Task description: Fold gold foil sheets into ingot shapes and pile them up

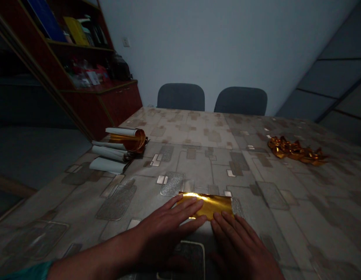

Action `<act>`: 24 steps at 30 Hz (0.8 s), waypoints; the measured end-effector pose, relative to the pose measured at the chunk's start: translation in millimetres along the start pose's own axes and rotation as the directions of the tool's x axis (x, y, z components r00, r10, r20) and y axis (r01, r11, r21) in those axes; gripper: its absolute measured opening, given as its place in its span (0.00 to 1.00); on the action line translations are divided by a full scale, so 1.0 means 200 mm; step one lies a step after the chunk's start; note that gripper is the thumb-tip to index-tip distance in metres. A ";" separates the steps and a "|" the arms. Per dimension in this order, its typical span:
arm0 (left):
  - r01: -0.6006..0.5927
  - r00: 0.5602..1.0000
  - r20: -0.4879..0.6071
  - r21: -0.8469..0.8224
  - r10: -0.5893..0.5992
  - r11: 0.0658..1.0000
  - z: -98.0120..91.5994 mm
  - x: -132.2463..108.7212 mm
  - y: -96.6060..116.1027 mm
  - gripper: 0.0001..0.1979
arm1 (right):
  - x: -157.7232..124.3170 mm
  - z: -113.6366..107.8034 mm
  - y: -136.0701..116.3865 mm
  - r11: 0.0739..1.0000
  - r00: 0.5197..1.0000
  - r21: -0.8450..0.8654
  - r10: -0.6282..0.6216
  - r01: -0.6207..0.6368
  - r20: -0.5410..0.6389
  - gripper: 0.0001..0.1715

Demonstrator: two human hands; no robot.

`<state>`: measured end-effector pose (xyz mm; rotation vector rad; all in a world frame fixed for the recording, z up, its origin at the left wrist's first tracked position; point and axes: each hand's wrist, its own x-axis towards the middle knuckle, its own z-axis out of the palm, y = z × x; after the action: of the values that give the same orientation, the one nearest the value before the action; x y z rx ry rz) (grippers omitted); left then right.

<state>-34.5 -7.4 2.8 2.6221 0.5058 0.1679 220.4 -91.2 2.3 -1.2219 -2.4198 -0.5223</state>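
A shiny gold foil paper (214, 205) lies on the table close in front of me, its far edge roughly straight. My left hand (168, 225) rests across its left part, fingers stretched out and pressing flat. Over the near right corner lie the fingertips of my right hand (241, 241), also extended. The paper's near edge is partly hidden beneath the fingers, and a pale strip shows between the two hands. Both thumbs are in shadow.
The patterned tablecloth (194, 163) covers the table. A folded stack of gold paper with pale backing (118, 149) sits at left. Several folded gold foil pieces (295, 151) lie at right. Two grey chairs (180, 96) stand behind the table, beside a wooden cabinet (110, 103).
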 end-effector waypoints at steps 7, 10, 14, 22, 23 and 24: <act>0.041 0.999 -0.011 0.013 -0.041 0.999 -0.10 -0.11 -0.01 0.43 | -0.05 -0.02 0.03 0.999 1.000 -0.040 0.001 -0.001 0.000 0.25; 0.084 0.996 0.017 0.038 -0.085 0.996 -0.14 -0.16 0.00 0.42 | -0.07 -0.03 0.05 0.999 0.999 -0.043 -0.015 0.016 0.040 0.24; 0.133 0.988 0.062 0.102 -0.139 0.986 -0.18 -0.18 0.00 0.43 | -0.08 -0.06 0.07 0.999 0.996 -0.026 -0.040 0.042 0.086 0.22; 0.129 0.983 0.114 0.143 -0.146 0.981 -0.19 -0.18 0.00 0.45 | -0.10 -0.06 0.09 0.994 0.996 0.105 0.014 -0.023 0.086 0.20; 0.128 0.983 0.115 0.142 -0.144 0.982 -0.19 -0.19 0.00 0.45 | -0.10 -0.06 0.09 0.992 0.996 0.117 0.035 -0.045 0.086 0.20; 0.125 0.984 0.111 0.143 -0.142 0.982 -0.19 -0.19 0.00 0.44 | -0.11 -0.06 0.10 0.990 0.995 0.127 0.051 -0.062 0.085 0.20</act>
<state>-77.3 -5.9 35.5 2.6970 0.6696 -0.0705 250.2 -100.2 5.5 -1.2752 -2.4357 -0.2987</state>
